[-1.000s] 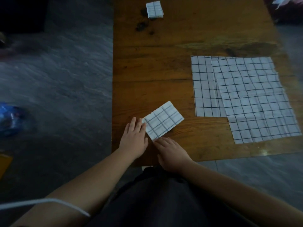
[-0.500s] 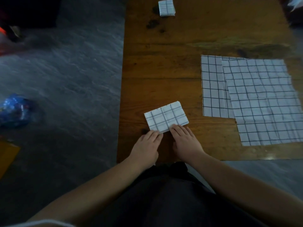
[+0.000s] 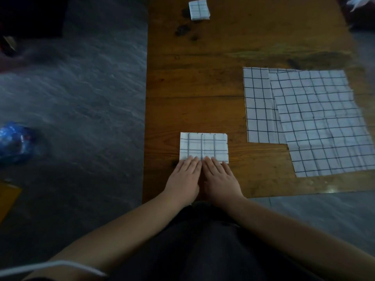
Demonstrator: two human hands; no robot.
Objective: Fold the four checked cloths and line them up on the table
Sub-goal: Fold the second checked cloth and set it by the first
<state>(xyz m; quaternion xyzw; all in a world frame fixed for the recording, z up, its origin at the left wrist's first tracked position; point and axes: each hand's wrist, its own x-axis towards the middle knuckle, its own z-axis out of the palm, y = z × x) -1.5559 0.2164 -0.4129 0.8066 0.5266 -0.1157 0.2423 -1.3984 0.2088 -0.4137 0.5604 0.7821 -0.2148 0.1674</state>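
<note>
A folded checked cloth (image 3: 203, 146) lies square near the front left of the wooden table (image 3: 192, 88). My left hand (image 3: 185, 177) and my right hand (image 3: 220, 179) rest flat side by side, fingertips on the cloth's near edge, holding nothing. A smaller folded checked cloth (image 3: 199, 9) sits at the far edge of the table. Two unfolded checked cloths lie flat on the right: the upper cloth (image 3: 322, 122) overlaps the lower cloth (image 3: 257, 106), of which only a left strip shows.
Dark stains (image 3: 183, 30) mark the wood near the far folded cloth. Grey floor lies left of the table, with a blue bag (image 3: 14, 141) and a yellow object (image 3: 8, 197) on it. A white cable (image 3: 50, 267) crosses my left forearm.
The folded cloth was turned from a tilted position to lie square to the table edge. Both hands came together at its near edge.
</note>
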